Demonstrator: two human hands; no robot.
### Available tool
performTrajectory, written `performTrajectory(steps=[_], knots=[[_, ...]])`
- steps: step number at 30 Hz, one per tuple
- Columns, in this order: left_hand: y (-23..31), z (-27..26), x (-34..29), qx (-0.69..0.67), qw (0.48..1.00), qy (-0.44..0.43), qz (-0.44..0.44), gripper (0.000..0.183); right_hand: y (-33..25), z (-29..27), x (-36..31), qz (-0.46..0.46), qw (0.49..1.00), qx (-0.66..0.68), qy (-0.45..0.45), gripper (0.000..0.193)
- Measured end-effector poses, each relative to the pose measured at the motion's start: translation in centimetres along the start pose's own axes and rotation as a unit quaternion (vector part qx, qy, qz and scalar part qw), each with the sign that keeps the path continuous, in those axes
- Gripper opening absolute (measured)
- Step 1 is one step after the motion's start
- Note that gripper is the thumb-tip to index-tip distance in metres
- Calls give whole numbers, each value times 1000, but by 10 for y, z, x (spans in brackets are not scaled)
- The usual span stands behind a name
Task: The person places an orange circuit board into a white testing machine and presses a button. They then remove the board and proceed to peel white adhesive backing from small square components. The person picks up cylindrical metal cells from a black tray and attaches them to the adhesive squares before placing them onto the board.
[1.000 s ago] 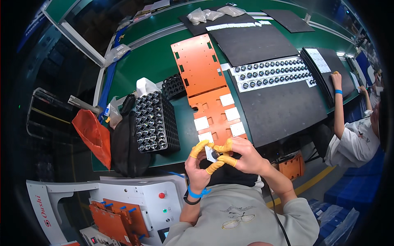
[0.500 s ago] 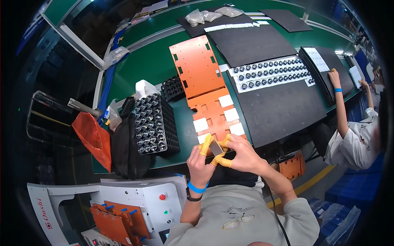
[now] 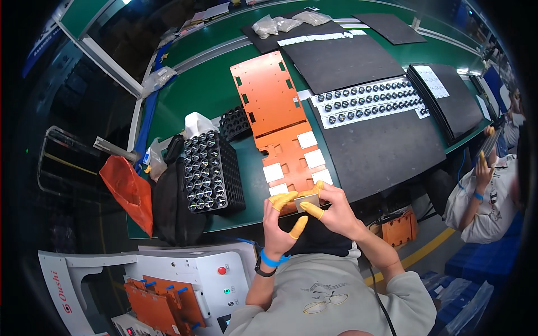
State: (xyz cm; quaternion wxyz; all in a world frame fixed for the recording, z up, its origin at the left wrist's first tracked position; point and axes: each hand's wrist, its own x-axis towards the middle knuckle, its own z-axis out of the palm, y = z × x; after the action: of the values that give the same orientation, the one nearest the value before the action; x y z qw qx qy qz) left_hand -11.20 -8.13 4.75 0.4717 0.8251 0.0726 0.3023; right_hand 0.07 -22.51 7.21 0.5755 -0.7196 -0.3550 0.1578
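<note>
Yellow finger cots cover several fingertips of both hands. My right hand [image 3: 338,213] pinches a small grey square plate [image 3: 307,201] between thumb and fingers, above the near end of an orange fixture board [image 3: 291,168]. My left hand [image 3: 278,224] is beside the plate's left edge, its thumb spread away from the fingers; whether the fingertips touch the plate is hard to tell. White square plates [image 3: 307,139] lie in two columns on the board's near half. Its far half is an orange panel [image 3: 268,92] with slots and small holes.
Left of the board stands a black tray stack [image 3: 206,171] of round, shiny-topped parts. To the right, white strips [image 3: 367,101] with black round parts rest on black sheets [image 3: 386,151]. A white machine [image 3: 213,285] is at lower left. A co-worker [image 3: 487,190] works at far right.
The plate has turned from a steep tilt to nearly level. My left thumb has come away from it. The co-worker's hands have drawn back from the black sheets and now hold a strip-like thing.
</note>
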Motion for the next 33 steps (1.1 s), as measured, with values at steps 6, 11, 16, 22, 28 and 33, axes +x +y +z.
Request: performTrajectory(steps=[6,11,16,22,28,33], knots=[[-12,8,-6,-171,977,-10,-124,30,15,0,-8,-83,996,-16,21,22],[-12,16,-9,-334,918,-37,-210,21,21,-7,-12,-84,996,-1,-11,24],[4,10,7,-156,964,-107,-184,17,37,-17,-17,-68,997,19,-35,21],[-2,19,27,-12,991,-49,-121,18,41,-26,-19,-62,998,10,-7,25],[-34,6,72,237,954,81,-167,22,49,-39,-29,-28,999,37,21,32],[-58,12,93,311,926,122,-174,29,54,-50,-38,-14,999,16,34,31]])
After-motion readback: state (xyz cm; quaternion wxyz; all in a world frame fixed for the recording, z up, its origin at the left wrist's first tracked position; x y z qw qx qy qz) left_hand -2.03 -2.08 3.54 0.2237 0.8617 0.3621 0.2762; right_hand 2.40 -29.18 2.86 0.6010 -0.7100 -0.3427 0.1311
